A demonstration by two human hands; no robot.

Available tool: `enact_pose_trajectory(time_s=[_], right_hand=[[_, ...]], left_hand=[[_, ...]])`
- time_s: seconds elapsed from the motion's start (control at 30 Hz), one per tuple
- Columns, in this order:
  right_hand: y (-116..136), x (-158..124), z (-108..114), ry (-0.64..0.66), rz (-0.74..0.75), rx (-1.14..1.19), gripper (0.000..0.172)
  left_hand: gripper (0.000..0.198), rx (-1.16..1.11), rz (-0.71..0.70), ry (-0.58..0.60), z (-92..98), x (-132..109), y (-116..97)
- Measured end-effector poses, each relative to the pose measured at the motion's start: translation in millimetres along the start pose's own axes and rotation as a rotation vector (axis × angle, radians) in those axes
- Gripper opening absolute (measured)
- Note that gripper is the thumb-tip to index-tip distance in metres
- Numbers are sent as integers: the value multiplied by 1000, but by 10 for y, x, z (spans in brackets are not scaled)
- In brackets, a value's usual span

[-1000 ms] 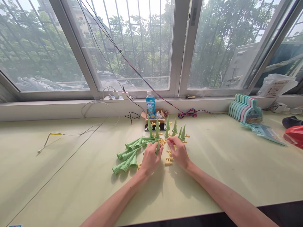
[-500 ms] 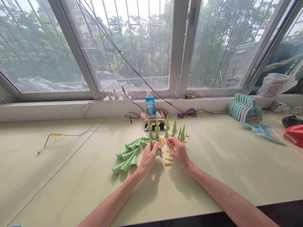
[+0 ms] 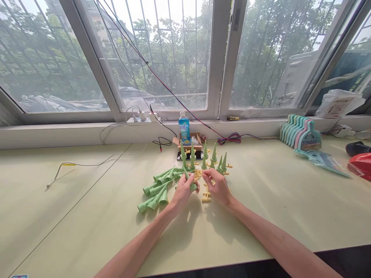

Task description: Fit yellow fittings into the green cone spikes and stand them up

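Note:
My left hand [image 3: 182, 193] is closed around a green plastic watering spike [image 3: 186, 173], its pointed tip showing above the thumb. To the right of it, my right hand [image 3: 219, 188] has thumb and fingers pinched together over the pile of small yellow pieces [image 3: 198, 173]; whatever they hold is too small to make out. More yellow T-shaped pieces [image 3: 206, 197] lie below, between the two hands. Several green spikes [image 3: 158, 190] lie in a heap left of my left hand. Behind the hands, several upright spikes [image 3: 205, 155] have yellow pieces fitted through their sides.
At the back stand a blue-labelled bottle [image 3: 184, 129] and a small open carton [image 3: 197, 144], with a dark phone [image 3: 198, 155] in front. Cables [image 3: 232, 138] lie along the wall. On the right are pastel dustpan-shaped items [image 3: 301, 133] and a red object [image 3: 359, 164].
My right hand has shifted very slightly to the left, its fingertips still pinched. The left hand keeps the green spike in nearly the same place.

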State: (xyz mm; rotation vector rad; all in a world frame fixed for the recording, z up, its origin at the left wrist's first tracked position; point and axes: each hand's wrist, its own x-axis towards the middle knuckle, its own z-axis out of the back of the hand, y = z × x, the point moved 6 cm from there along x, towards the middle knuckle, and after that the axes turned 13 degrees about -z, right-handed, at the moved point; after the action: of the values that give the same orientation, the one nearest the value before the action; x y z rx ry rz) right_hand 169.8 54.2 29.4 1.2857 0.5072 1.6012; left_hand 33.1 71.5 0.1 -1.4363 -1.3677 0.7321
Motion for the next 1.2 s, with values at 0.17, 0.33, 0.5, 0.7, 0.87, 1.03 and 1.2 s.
enact_pose_trajectory(time_s=[0.17, 0.33, 0.5, 0.7, 0.87, 1.03, 1.2], right_hand=[[7, -8, -9, 11, 10, -21, 18], [6, -21, -23, 27, 12, -29, 19], [15, -20, -32, 47, 8, -19, 18], [40, -20, -28, 57, 20, -10, 18], [36, -29, -26, 56, 16, -12, 20], [32, -32, -29, 61, 17, -5, 19], [40, -25, -24, 54, 17, -16, 20]], left_hand=[[33, 50, -22, 2, 7, 0, -9], [33, 58, -21, 8, 15, -1, 7], [34, 74, -25, 2, 2, -11, -22], [35, 94, -24, 11, -30, -22, -71], [35, 82, -28, 12, -31, -12, -75], [35, 93, -32, 10, -38, -8, -82], [34, 113, -45, -13, -21, -15, -93]])
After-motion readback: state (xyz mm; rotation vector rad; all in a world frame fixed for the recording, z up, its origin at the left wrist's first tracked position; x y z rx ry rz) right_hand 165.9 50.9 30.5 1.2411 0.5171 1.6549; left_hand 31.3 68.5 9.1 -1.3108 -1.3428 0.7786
